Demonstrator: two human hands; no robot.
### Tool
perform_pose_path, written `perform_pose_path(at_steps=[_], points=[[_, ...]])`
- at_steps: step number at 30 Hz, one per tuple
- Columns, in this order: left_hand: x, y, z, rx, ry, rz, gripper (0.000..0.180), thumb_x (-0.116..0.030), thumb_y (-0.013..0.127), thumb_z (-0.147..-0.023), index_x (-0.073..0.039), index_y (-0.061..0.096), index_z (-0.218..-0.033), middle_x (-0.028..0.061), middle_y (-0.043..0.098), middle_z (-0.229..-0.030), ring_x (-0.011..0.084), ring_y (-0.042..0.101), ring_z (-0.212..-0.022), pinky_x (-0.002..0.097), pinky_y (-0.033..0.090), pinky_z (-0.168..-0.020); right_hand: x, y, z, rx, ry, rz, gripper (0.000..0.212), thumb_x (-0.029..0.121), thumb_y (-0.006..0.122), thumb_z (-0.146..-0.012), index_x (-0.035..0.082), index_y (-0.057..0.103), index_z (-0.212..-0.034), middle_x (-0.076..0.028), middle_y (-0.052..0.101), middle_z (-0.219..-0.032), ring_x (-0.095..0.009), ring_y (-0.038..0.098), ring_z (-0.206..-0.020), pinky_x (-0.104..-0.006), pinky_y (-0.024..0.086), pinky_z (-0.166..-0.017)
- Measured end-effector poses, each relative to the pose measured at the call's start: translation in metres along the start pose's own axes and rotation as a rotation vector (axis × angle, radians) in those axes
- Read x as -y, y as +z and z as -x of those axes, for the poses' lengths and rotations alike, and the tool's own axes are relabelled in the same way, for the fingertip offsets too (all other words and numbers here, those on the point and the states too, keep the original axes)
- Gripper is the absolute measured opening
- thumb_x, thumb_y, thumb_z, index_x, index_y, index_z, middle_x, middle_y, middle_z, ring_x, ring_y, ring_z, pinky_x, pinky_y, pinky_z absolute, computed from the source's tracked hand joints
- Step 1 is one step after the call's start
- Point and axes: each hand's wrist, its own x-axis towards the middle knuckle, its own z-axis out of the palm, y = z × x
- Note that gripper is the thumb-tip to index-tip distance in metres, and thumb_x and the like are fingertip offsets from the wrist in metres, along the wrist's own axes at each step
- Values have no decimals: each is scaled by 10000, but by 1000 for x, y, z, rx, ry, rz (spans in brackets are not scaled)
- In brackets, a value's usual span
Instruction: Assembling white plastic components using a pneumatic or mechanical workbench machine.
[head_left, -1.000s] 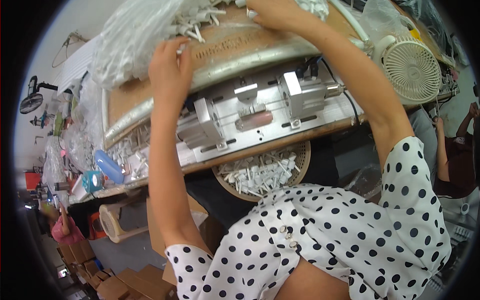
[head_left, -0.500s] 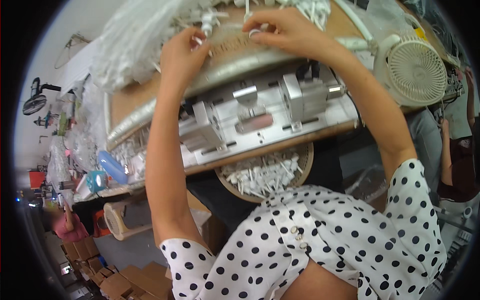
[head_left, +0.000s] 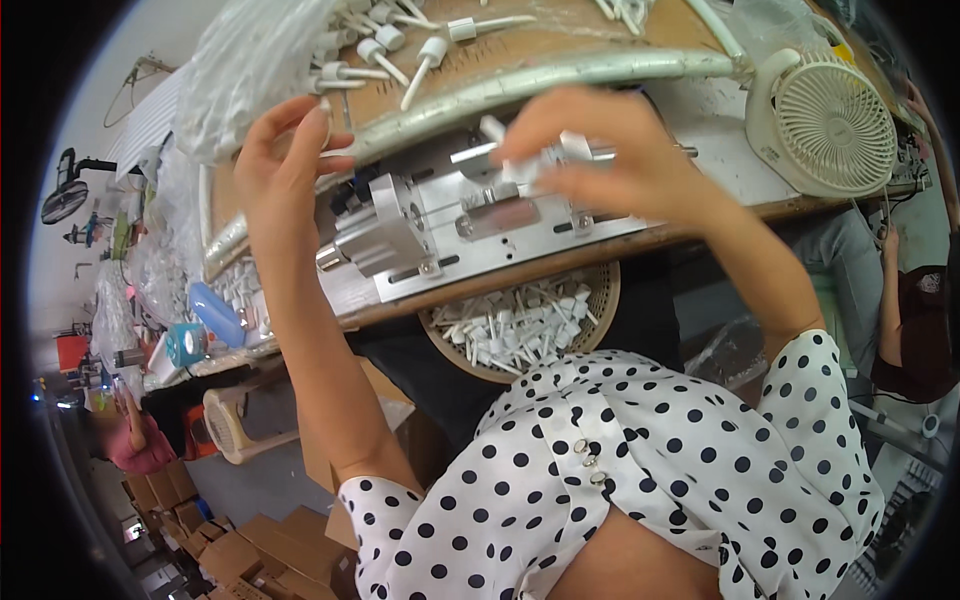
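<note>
My left hand (head_left: 285,150) is raised left of a metal fixture (head_left: 400,225), thumb and forefinger curled toward each other. A small whitish part shows at its fingertips, its kind unclear. My right hand (head_left: 610,155), smeared by motion, is over the fixture's right side. Its fingers pinch a white stemmed cap (head_left: 520,165), partly hidden and blurred. Two metal blocks stand on the fixture's base, with a thin rod and a pinkish block between them. Beyond, several white caps with long stems (head_left: 428,62) lie on a brown board (head_left: 560,45).
A round basket (head_left: 605,310) of white stemmed caps is below the bench edge. A padded, plastic-wrapped rim (head_left: 560,82) borders the board. Clear plastic bags (head_left: 240,90) lie at left, a cream fan (head_left: 830,130) stands at right. Other people are at both sides.
My right hand has come back from the board to the fixture, bringing the white stemmed cap. My left hand has moved left and nearer, off the board, uncovering the caps there.
</note>
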Motion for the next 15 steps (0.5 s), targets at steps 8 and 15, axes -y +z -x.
perform_pose_path(at_steps=[8,15], points=[[33,13,79,48,-124,576,191,11,529,-830,58,493,-1012,163,569,-989,287,604,-927,290,531,-796,-20,67,35,138,-313,534,130,114,550,-674,40,576,-778,-59,611,-840,-206,572,-866,-292,437,-808],[37,22,111,25,-135,539,188,13,540,-819,52,514,-1001,150,559,-977,231,622,-799,272,548,-618,-7,62,30,251,-179,518,125,135,593,-664,68,547,-759,-45,559,-758,-191,560,-775,-312,437,-720]])
